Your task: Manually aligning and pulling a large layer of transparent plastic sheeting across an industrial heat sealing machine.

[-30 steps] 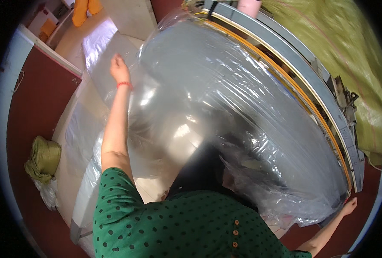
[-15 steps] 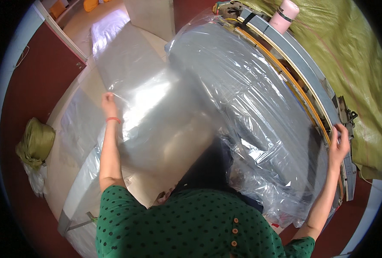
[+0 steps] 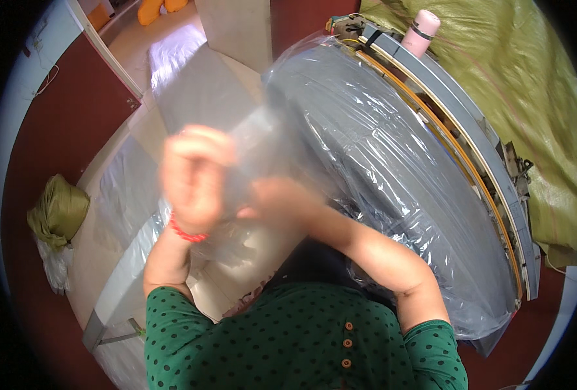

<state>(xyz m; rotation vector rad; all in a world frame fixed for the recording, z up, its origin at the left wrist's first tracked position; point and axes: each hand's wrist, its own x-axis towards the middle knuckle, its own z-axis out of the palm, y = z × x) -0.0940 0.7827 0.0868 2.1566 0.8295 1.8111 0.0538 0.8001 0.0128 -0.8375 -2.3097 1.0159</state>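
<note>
Leaving the long grey metal rail (image 3: 464, 108), our right hand (image 3: 282, 203) now nears our left hand (image 3: 196, 177); we can't tell either grip's closure or hold.

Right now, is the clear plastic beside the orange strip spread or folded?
Spread, though wrinkled: the clear plastic lies broadly along the orange strip, with glossy creases across it.

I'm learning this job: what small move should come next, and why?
Probably close the bare right hand on the loose, clear plastic film near the left hand: the hands are close together by that film, though blur hides whether either grips it.
</note>
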